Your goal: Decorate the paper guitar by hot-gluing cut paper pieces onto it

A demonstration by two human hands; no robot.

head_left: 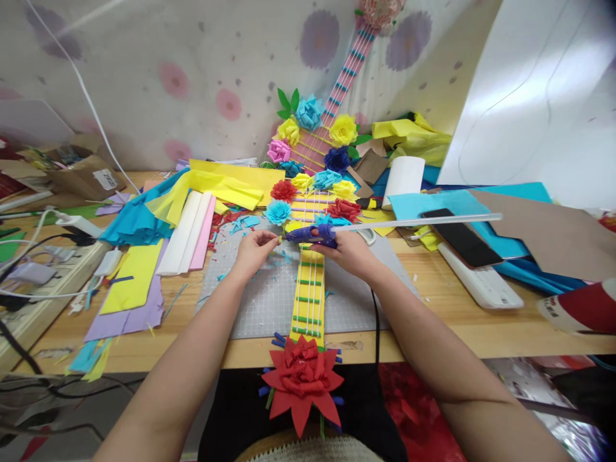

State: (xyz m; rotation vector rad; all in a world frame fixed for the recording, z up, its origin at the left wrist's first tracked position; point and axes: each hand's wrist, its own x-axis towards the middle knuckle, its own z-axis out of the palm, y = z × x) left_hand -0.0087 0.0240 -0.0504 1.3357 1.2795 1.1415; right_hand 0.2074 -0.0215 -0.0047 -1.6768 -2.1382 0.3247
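My right hand (353, 253) grips a blue hot glue gun (310, 235), its nozzle pointing left. A long translucent glue stick (414, 222) sticks out of its back. Close to the nozzle, my left hand (257, 252) is closed in a pinch; whatever is between the fingertips is too small to make out. Below both hands lies a yellow paper guitar (308, 289) with white strings and green frets. Paper flowers ring its body, among them a light blue flower (278, 212). A large red flower (305, 378) covers its head, which overhangs the table's front edge.
A grey cutting mat (255, 308) with paper scraps lies under the guitar. Behind leans a pink paper guitar (346, 77). Crepe paper (139, 212) and a power strip (52, 301) are at left. A phone (462, 237) and a red-and-white cup (582, 308) are at right.
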